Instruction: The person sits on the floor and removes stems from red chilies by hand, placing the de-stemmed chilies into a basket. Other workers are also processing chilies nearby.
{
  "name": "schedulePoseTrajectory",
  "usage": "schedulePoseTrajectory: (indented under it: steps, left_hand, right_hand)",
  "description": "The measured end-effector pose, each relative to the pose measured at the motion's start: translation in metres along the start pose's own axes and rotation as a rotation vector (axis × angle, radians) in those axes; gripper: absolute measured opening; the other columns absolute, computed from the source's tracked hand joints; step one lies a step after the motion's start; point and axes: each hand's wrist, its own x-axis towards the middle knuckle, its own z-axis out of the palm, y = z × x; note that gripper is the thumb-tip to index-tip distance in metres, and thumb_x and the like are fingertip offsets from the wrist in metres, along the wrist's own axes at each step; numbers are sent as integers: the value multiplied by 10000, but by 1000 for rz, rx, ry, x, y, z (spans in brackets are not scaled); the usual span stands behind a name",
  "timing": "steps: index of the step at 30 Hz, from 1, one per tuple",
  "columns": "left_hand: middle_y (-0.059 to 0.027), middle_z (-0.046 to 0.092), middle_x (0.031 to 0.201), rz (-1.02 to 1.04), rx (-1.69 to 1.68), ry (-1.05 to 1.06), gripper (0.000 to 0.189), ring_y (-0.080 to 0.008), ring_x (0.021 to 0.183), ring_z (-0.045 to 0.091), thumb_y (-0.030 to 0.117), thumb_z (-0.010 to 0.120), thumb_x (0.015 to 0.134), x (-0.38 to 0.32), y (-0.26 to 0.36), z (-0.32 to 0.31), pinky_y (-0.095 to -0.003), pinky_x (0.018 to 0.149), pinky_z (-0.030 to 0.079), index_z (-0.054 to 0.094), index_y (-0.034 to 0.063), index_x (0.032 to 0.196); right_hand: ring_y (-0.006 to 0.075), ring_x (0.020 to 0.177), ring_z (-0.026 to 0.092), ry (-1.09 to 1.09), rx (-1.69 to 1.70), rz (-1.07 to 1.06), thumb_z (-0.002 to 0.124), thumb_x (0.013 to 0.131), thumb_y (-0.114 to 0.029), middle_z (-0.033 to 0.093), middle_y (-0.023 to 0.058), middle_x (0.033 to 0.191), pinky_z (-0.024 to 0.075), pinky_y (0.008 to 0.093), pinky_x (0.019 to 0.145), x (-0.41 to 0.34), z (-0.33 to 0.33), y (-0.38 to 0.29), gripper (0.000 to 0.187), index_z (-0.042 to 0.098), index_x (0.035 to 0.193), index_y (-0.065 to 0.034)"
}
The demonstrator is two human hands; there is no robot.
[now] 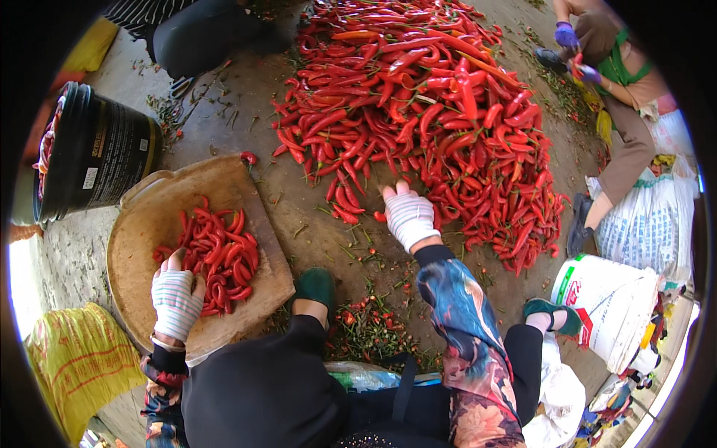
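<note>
A large heap of red chili peppers [425, 112] covers the floor in front of me. My right hand [409, 215], in a striped fingerless glove, reaches to the heap's near left edge, beside a few loose peppers; whether its fingertips hold one I cannot tell. At my left lies a wide, shallow brown scoop-shaped tray [151, 207] with a smaller pile of red peppers [224, 257] in it. My left hand [178, 297], gloved alike, rests at the left edge of that pile; its grip is unclear. Green stems and red scraps [375, 330] lie between my feet.
A black bucket [106, 151] stands beyond the tray, a yellow woven sack [84, 364] nearer me. At right are a white bucket [605, 302] and a white sack [644, 224]. A co-worker in purple gloves [567, 35] sits at upper right; another person's dark-clothed leg [196, 39] is at upper left.
</note>
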Motion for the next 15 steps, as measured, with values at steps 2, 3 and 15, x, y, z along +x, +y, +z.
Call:
schedulePoseTrajectory:
  steps: [2, 3, 15]
  left_hand:
    - [-166, 589, 1085, 25, -281, 46, 167, -326, 1003, 547, 151, 604, 739, -1, 11, 13, -413, 847, 437, 638, -9, 702]
    - [-158, 585, 1099, 15, -413, 48, 159, -326, 1020, 538, 140, 601, 742, 4, 20, 22, -417, 861, 431, 638, -9, 701]
    - [-87, 549, 876, 222, 172, 8, 292, -265, 923, 519, 336, 587, 780, 49, 26, 136, -410, 838, 405, 669, 81, 667]
  right_hand:
    - [333, 831, 617, -150, 12, 38, 600, 795, -207, 540, 163, 1024, 506, 460, 695, 16, 4, 4, 355, 545, 1143, -161]
    - [344, 837, 615, -179, 13, 41, 602, 793, -214, 539, 174, 1019, 503, 465, 698, 19, 6, 4, 349, 543, 1128, -136]
    - [327, 804, 612, -78, -5, 19, 598, 780, -200, 563, 168, 914, 496, 460, 663, 6, 29, 24, 206, 552, 944, -84]
